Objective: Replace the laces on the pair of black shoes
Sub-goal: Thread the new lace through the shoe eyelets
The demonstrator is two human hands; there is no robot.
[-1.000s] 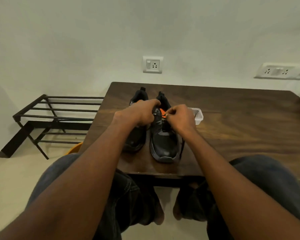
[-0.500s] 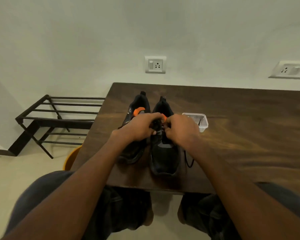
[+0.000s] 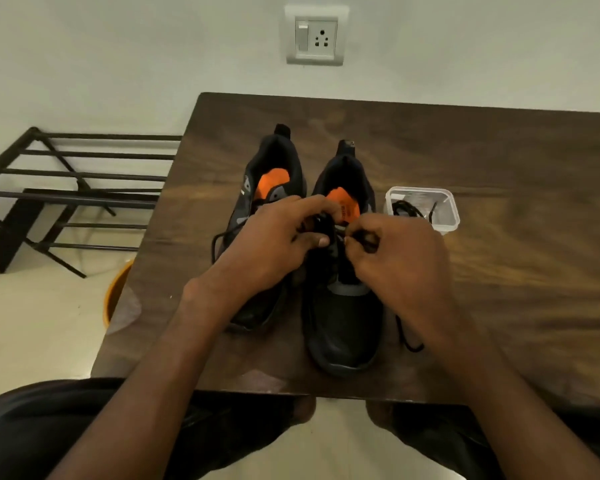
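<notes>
Two black shoes with orange insoles stand side by side, toes toward me, on a dark wooden table point(image 3: 499, 161). The left shoe point(image 3: 267, 188) is partly hidden by my left hand point(image 3: 271, 247). The right shoe point(image 3: 343, 327) is nearer to me. Both hands meet over its tongue, pinching its black lace point(image 3: 326, 225). My right hand point(image 3: 402, 261) has its fingertips closed on the lace. One lace end point(image 3: 407, 336) trails on the table right of the shoe; another loops out left of the left shoe.
A small clear plastic box point(image 3: 445, 223) with a black lace inside sits just right of the shoes. A black metal rack point(image 3: 66, 195) stands on the floor to the left. An orange bin point(image 3: 113, 299) is beside the table. A wall socket point(image 3: 315, 35) is behind the table.
The view has tilted down and closer to the shoes. Both hands stayed on the right shoe's lace and shifted slightly toward its tongue.
</notes>
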